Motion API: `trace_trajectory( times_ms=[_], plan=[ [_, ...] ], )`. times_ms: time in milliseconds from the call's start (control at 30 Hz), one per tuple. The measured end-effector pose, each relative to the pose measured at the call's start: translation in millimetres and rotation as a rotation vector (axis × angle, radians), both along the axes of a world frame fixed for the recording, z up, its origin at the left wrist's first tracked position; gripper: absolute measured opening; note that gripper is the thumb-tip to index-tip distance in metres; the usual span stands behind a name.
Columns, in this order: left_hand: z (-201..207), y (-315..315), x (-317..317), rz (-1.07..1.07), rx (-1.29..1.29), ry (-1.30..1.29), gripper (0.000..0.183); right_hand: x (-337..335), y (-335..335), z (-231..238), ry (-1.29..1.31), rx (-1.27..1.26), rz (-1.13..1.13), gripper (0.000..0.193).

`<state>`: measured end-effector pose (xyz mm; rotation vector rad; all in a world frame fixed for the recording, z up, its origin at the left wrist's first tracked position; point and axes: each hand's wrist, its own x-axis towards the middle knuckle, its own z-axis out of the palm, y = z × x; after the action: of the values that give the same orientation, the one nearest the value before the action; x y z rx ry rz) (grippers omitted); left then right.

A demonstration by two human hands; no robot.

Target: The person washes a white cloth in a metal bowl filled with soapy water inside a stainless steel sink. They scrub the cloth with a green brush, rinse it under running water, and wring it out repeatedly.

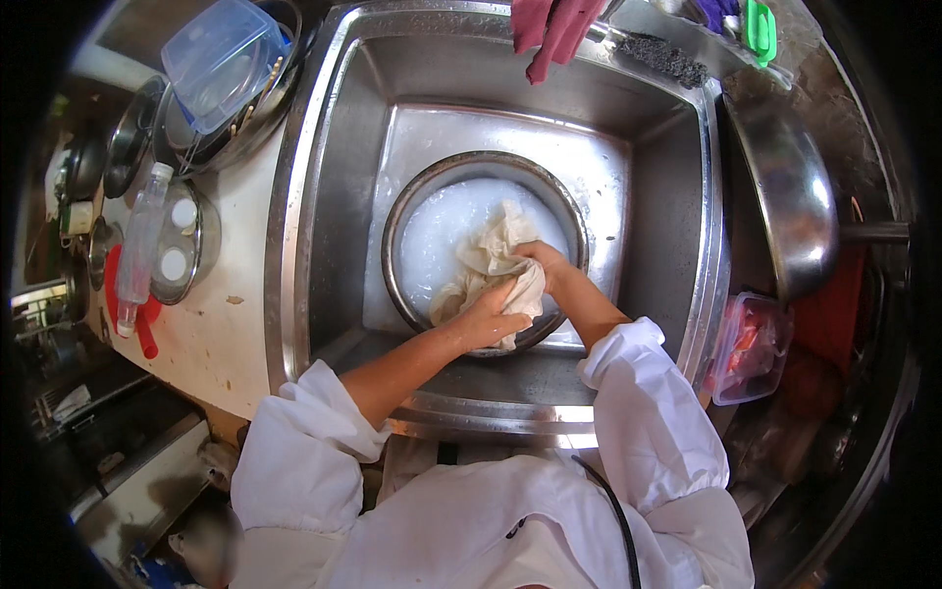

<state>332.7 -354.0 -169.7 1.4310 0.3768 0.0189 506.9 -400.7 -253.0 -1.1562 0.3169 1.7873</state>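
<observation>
A wet cream cloth point(496, 250) is bunched between my two hands over a round metal basin point(397, 221). Cloudy, sudsy water point(442, 221) fills the basin, and part of the cloth hangs down to it. My left hand point(491, 319) grips the near side of the cloth, close to the basin's front rim. On the right, my right hand point(545, 263) has its fingers closed on the cloth's upper part. Folds of fabric hide some fingertips. The basin stands on the floor of a deep steel sink point(599, 167).
Left of the sink, a counter point(235, 324) holds a clear plastic bottle point(144, 245), a blue-lidded plastic container point(221, 64) and lidded pots. Maroon cloth point(554, 29) hangs over the far sink edge beside a dark scrubber point(662, 59). At right are a large steel bowl point(785, 196) and a clear tub point(751, 348).
</observation>
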Motion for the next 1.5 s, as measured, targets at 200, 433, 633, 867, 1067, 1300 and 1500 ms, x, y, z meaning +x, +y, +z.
trace_trajectory(
  times_ms=[200, 433, 633, 867, 1067, 1300, 1500],
  plan=[
    [-19.5, 34.2, -29.7, 0.348, -0.554, 0.292, 0.064, 19.4, -19.0, -7.4, -0.294, -0.014, -0.121, 0.036],
    [-30.6, 30.0, -22.7, -0.22, 0.977, 0.841, 0.123, -20.6, 24.0, 4.6, -1.633, -0.29, 0.431, 0.071],
    [-76.1, 22.9, -5.8, -0.59, 0.816, 0.947, 0.074, -33.6, 52.3, -33.3, -1.644, -0.402, 1.06, 0.058],
    [-109.3, 35.8, -6.6, -0.523, 0.798, 0.939, 0.052, 31.9, 59.7, -78.0, -1.387, -0.063, 0.87, 0.045],
    [-102.8, 31.9, -3.3, -0.32, 0.665, 1.02, 0.065, -23.7, 4.2, -23.5, -1.292, 0.207, 0.455, 0.026],
    [-157.8, 37.7, -14.8, -0.792, 1.011, 0.761, 0.055, -117.9, -6.0, -6.3, -1.431, 0.039, 0.429, 0.031],
    [-162.0, 36.7, -11.0, -0.477, 0.532, 0.911, 0.051, -101.5, 37.6, -59.6, -1.281, -0.14, 0.627, 0.03]
  ],
)
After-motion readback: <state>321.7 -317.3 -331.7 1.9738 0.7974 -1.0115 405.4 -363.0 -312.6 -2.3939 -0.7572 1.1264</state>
